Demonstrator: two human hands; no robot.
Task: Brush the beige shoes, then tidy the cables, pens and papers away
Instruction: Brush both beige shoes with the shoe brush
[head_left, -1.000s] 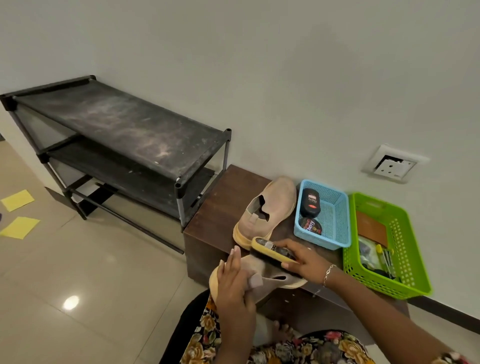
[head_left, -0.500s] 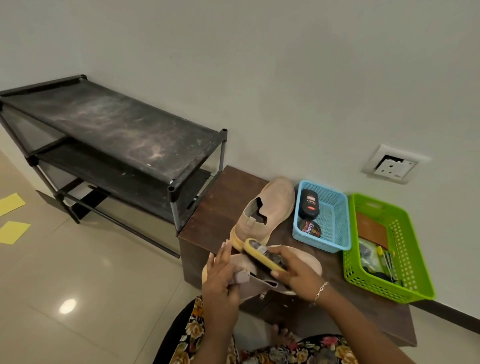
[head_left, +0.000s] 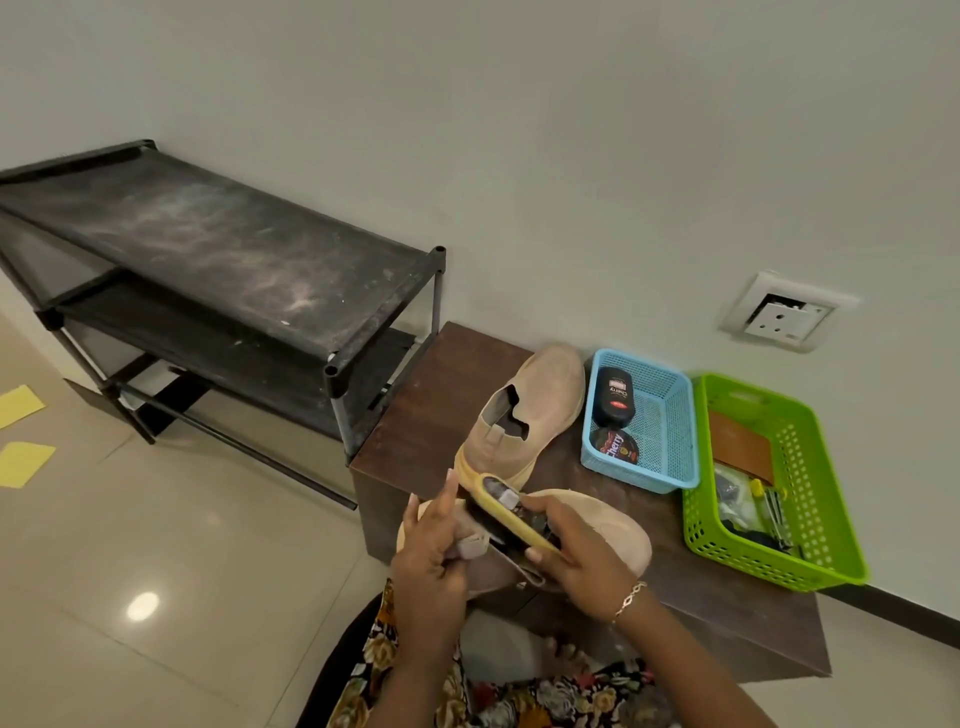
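your left hand (head_left: 431, 561) grasps the heel end of one beige shoe (head_left: 608, 535), thumb and fingers wrapped round the heel tab with two fingertips pointing up, and the shoe lies over the front edge of the brown cabinet (head_left: 436, 395) near its left corner, toe pointing right. your right hand (head_left: 576, 556) is curled round a yellow-backed brush (head_left: 514, 514), which lies across the shoe's opening. the second beige shoe (head_left: 524, 415) stands flat on the cabinet top just behind, heel toward you and toe close to the back edge. beside its toe, along the back edge, sits a blue basket (head_left: 670, 431) holding a black bottle (head_left: 614, 396) and a round polish tin (head_left: 615, 446). at the right end of the top a green basket (head_left: 810, 467) holds a flat brown piece, some thin pen-like sticks and a dark tangle that may be cables; the view is too small to be sure. the cabinet's dark wood top stands against a plain pale wall with a white socket plate (head_left: 787, 314) above the baskets. left of the cabinet and touching its corner is a dusty black two-tier shoe rack (head_left: 208, 244). the floor (head_left: 156, 519) is glossy cream tile with a lamp's reflection, and two yellow papers (head_left: 23, 462) lie at its far left edge.
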